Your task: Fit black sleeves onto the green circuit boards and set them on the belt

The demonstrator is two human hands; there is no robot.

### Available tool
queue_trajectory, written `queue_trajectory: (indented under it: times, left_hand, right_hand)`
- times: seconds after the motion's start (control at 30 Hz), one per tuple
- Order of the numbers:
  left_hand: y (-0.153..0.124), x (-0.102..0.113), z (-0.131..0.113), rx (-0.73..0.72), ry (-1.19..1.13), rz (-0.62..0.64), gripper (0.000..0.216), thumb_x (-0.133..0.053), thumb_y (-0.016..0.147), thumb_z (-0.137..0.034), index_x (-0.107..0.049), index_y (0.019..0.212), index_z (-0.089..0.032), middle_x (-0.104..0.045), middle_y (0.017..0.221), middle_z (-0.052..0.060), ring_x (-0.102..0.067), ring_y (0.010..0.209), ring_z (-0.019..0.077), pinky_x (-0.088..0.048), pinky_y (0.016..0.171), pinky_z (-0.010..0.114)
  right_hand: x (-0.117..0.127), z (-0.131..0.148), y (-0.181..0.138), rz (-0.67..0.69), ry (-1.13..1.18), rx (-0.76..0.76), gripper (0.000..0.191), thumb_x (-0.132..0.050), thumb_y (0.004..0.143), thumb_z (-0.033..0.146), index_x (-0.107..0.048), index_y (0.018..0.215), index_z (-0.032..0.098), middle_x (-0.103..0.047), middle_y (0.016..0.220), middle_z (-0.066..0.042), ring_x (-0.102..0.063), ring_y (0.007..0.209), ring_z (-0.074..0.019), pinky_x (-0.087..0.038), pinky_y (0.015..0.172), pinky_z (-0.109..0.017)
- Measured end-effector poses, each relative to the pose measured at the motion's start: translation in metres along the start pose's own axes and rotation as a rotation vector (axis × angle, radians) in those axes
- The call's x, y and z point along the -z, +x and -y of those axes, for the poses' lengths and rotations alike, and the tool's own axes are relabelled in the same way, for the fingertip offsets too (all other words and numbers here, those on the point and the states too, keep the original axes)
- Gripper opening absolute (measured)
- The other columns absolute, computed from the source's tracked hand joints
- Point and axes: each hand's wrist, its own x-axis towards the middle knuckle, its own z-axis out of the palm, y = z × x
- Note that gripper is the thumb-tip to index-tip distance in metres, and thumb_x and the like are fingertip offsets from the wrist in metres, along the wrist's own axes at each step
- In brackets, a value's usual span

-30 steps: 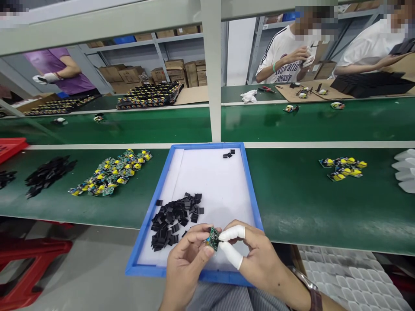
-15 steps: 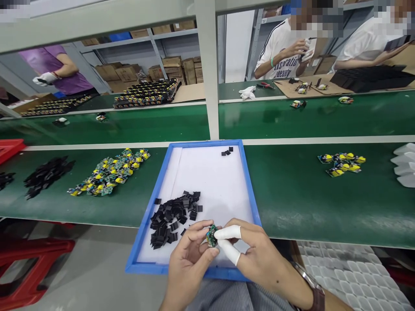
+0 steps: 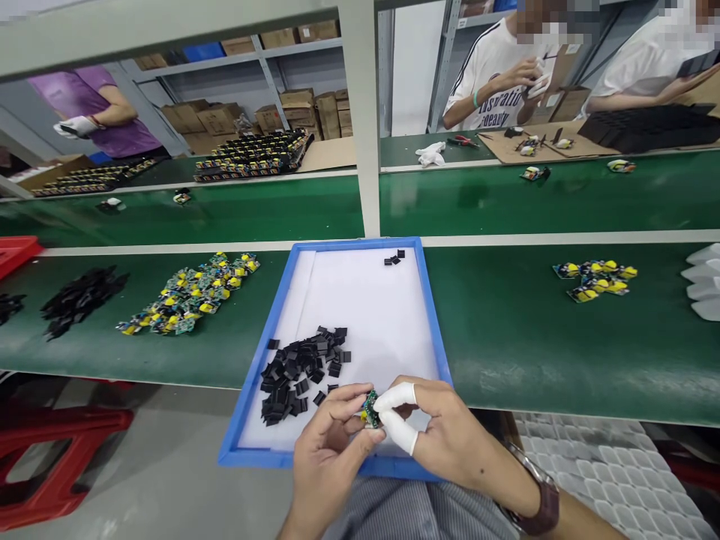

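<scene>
A small green circuit board [image 3: 371, 409] with a bit of yellow on its underside is held up over the near edge of a blue-rimmed white tray [image 3: 388, 315]. My left hand [image 3: 336, 442] grips it between thumb and fingers from the left. White finger cots cover the thumb and forefinger of my right hand [image 3: 436, 426], which are closed on the board's right edge. Any small part between those fingertips is hidden. In the tray, left of my hands, lies a heap of small black pieces [image 3: 301, 367]; a few more black pieces [image 3: 395, 259] sit at its far right corner.
Left on the green bench [image 3: 506, 337] are a pile of yellow-and-green circuit boards [image 3: 194, 292] and black strips [image 3: 84, 298]. More boards [image 3: 599, 279] lie right. A post [image 3: 363, 120] rises behind the tray. Co-workers stand across the green conveyor belt [image 3: 270, 214]. A red stool [image 3: 56, 457] stands lower left.
Both hands keep their hold on the circuit board, which has turned slightly and shifted a little right. Boards on the far belt have moved to the right.
</scene>
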Motion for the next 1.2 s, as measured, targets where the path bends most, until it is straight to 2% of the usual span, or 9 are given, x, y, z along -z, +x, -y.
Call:
queue_trajectory:
  times: [0.2,0.47,0.57,0.67,0.77,1.03,1.2]
  left_hand:
    - [0.000,0.002,0.006,-0.063,0.066,0.028,0.035,-0.075,0.083,-0.004,-0.076,0.109,-0.028,-0.070,0.119,0.008,-0.073,0.105,0.0229,-0.066,0.085,0.037]
    - [-0.002,0.002,0.009,-0.063,0.105,0.013,0.035,-0.075,0.083,-0.006,-0.075,0.110,-0.028,-0.069,0.119,0.009,-0.075,0.099,0.0210,-0.067,0.076,0.030]
    - [-0.002,0.002,0.010,-0.068,0.145,0.008,0.035,-0.075,0.084,-0.006,-0.075,0.112,-0.028,-0.068,0.120,0.009,-0.074,0.102,0.0215,-0.067,0.079,0.031]
    - [-0.001,0.003,0.010,-0.073,0.171,0.054,0.036,-0.073,0.086,-0.006,-0.074,0.113,-0.030,-0.067,0.121,0.008,-0.072,0.109,0.0229,-0.067,0.085,0.035]
    - [-0.002,0.004,0.009,-0.061,0.163,0.089,0.039,-0.072,0.087,-0.006,-0.072,0.117,-0.031,-0.067,0.122,0.008,-0.072,0.109,0.0223,-0.067,0.084,0.033]
    - [-0.004,0.002,0.009,-0.072,0.210,0.086,0.038,-0.073,0.086,-0.006,-0.072,0.115,-0.031,-0.069,0.118,0.007,-0.074,0.101,0.0201,-0.067,0.075,0.028]
    - [-0.006,-0.002,0.010,-0.148,0.257,0.001,0.038,-0.076,0.083,-0.005,-0.072,0.112,-0.030,-0.070,0.115,0.006,-0.073,0.105,0.0205,-0.067,0.081,0.030]
  right_hand:
    - [-0.006,-0.007,0.000,-0.052,0.027,-0.101,0.023,-0.061,0.086,0.005,-0.075,0.093,0.022,-0.067,0.077,0.002,-0.061,0.067,-0.0133,-0.047,0.063,-0.024]
    - [0.000,-0.005,0.000,0.007,0.004,0.030,0.018,-0.060,0.087,0.007,-0.071,0.090,0.020,-0.060,0.078,0.002,-0.054,0.068,-0.0132,-0.044,0.064,-0.026]
    - [0.001,-0.010,0.006,0.025,0.067,-0.058,0.018,-0.060,0.085,0.006,-0.072,0.086,0.019,-0.063,0.077,0.001,-0.056,0.068,-0.0130,-0.045,0.064,-0.025]
    - [-0.001,-0.015,0.010,0.008,0.151,-0.180,0.018,-0.060,0.083,0.007,-0.074,0.086,0.018,-0.067,0.076,0.001,-0.057,0.066,-0.0131,-0.046,0.062,-0.024]
    - [-0.003,-0.016,0.007,-0.003,0.200,-0.216,0.017,-0.061,0.084,0.010,-0.075,0.087,0.018,-0.069,0.077,0.000,-0.059,0.067,-0.0138,-0.047,0.062,-0.024]
    - [-0.005,-0.013,-0.005,-0.055,0.090,-0.169,0.015,-0.060,0.087,0.009,-0.069,0.087,0.020,-0.068,0.079,0.002,-0.061,0.070,-0.0133,-0.048,0.067,-0.025]
    - [-0.010,-0.013,-0.008,-0.092,0.041,-0.125,0.014,-0.058,0.089,0.009,-0.067,0.089,0.021,-0.066,0.080,0.003,-0.061,0.072,-0.0132,-0.048,0.068,-0.024]
